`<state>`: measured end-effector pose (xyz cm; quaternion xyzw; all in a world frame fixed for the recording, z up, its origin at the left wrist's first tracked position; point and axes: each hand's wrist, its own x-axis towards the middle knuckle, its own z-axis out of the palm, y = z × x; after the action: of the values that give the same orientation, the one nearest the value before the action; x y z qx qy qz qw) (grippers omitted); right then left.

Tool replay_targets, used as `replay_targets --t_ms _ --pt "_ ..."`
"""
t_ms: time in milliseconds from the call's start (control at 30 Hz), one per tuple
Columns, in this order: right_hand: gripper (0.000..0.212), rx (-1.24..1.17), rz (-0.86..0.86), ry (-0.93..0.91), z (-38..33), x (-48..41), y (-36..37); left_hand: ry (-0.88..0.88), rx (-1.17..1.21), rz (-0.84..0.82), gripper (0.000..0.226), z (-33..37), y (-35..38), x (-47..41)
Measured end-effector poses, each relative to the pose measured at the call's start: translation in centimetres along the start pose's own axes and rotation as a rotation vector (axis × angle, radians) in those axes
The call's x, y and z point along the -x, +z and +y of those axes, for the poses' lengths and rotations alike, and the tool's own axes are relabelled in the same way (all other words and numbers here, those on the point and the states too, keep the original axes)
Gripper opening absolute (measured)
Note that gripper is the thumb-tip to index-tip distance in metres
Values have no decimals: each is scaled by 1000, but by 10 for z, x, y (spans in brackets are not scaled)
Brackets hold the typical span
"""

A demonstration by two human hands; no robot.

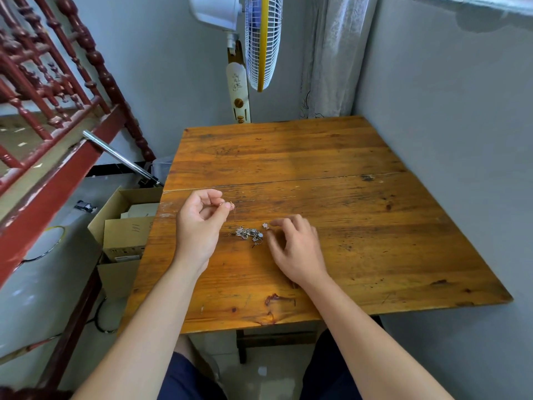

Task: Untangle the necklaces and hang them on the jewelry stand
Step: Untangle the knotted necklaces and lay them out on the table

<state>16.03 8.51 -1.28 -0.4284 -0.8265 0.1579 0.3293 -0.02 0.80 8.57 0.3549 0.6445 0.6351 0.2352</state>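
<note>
A small tangled heap of silver necklaces with pale pendants lies on the wooden table. My left hand is raised just left of the heap and pinches a thin chain end with a small gold ring between thumb and forefinger. My right hand hovers right of the heap, fingers loosely curled, its forefinger touching a small white pendant at the heap's edge. No jewelry stand is in view.
A standing fan is behind the table's far edge. Open cardboard boxes sit on the floor at the table's left. A red wooden railing runs at the far left. A grey wall borders the table's right side.
</note>
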Motion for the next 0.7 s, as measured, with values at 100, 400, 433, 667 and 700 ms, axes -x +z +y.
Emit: replay_targets --t_ms 100,400,433,667,700 --pt "33 34 -67 -140 -4 3 0 -24 50 -59 26 -1 1 4" --pt "32 -457 -200 -4 -33 -8 7 -8 36 -165 31 7 -1 6" --pt "24 -482 -142 -5 -35 -11 5 9 -3 -140 31 7 -2 6" --pt "19 -577 14 196 -30 -25 -18 141 -451 147 27 -8 -25 -2" --pt "21 -593 16 246 -26 -25 -21 123 -434 161 27 -10 -29 -4"
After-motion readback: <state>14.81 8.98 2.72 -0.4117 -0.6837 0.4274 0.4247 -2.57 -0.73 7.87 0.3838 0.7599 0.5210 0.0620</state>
